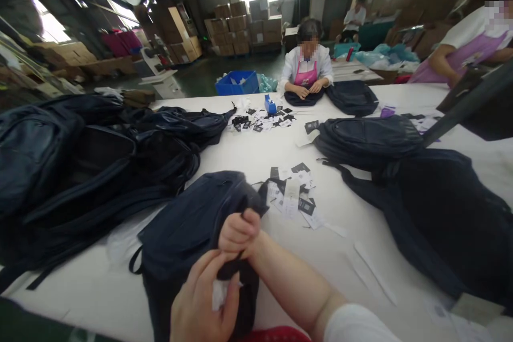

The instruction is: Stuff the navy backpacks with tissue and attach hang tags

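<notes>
A dark blue backpack (pixel 180 224) lies on the white table (pixel 248 155) right in front of me. My right hand (pixel 239 232) is closed in a fist at the bag's right side, with a bit of thin black strap or cord showing at its fingers. Just below it, my left hand (pixel 208 294) has its fingers bent and pressed round a small white piece (pixel 219 294), with the fingertips close to my right hand. Both hands overlap the bag's dark edge. Beyond them lies a loose pile of black and white tags (pixel 292 195).
Dark backpacks are heaped at the left (pixel 100 171); more bags (pixel 368 139) lie at the right. Farther back are more tags (pixel 260 120), a blue tape dispenser (pixel 270 105) and a person in a pink apron (pixel 306 72) handling a bag. A grey bar crosses at right.
</notes>
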The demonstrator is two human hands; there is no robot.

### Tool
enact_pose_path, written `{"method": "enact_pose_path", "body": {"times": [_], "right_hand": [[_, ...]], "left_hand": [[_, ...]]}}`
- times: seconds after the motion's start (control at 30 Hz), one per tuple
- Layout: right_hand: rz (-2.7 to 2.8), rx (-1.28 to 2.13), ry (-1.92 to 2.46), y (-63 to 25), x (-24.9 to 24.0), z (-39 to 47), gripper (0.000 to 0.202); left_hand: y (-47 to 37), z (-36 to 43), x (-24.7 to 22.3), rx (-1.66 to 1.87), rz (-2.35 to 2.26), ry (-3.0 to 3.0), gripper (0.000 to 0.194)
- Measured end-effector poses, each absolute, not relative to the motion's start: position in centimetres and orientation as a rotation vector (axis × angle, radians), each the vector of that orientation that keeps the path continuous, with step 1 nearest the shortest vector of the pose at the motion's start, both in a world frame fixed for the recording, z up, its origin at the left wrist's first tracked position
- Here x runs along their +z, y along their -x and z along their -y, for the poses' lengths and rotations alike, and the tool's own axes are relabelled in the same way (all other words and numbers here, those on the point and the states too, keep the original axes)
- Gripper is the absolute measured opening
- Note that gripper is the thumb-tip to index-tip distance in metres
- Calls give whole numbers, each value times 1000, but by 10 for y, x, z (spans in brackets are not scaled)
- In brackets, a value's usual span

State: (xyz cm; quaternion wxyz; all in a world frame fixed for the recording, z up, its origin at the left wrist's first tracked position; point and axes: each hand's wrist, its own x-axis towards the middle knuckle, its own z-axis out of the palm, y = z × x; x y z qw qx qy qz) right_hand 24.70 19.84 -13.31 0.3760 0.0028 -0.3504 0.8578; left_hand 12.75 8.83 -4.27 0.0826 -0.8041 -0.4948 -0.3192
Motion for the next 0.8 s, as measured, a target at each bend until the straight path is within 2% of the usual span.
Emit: {"method": "enact_pose_path", "body": {"times": [0.07, 0.13, 0.23, 0.33, 0.47, 0.57, 0.63, 0.7, 0.8], "right_hand": [[740, 2247, 603, -209, -153, -176, 55], [675, 2194, 898, -195, -171, -158, 43], [624, 2220, 1038, -208, -191, -141, 42], [652, 2303, 1111, -233, -201, -138, 42], [1331, 2259, 1370, -265, -201, -152, 41], [1706, 2029, 1610, -288, -207, -189, 45], [1814, 1710, 1803, -299, -218, -227, 44], [1869, 1366, 1944, -304, -234, -264, 37], [1954, 1041, 2022, -297, -262, -302, 54]], "left_hand": [[-122, -97, -67, -799, 1810, 2351, 28], [-117, -109, -93, -609, 2137, 2358, 27], [-113, -123, -121, -376, 2514, 2422, 29], [-113, -130, -132, -341, 2602, 2392, 35], [-115, -138, -142, 77, 2686, 2620, 23], [-117, -140, -155, 259, 2700, 2732, 10], [-116, -136, -164, 232, 2845, 2715, 13], [-112, -128, -172, 78, 3071, 2727, 14], [-99, -112, -180, -281, 3325, 2757, 14]]}}
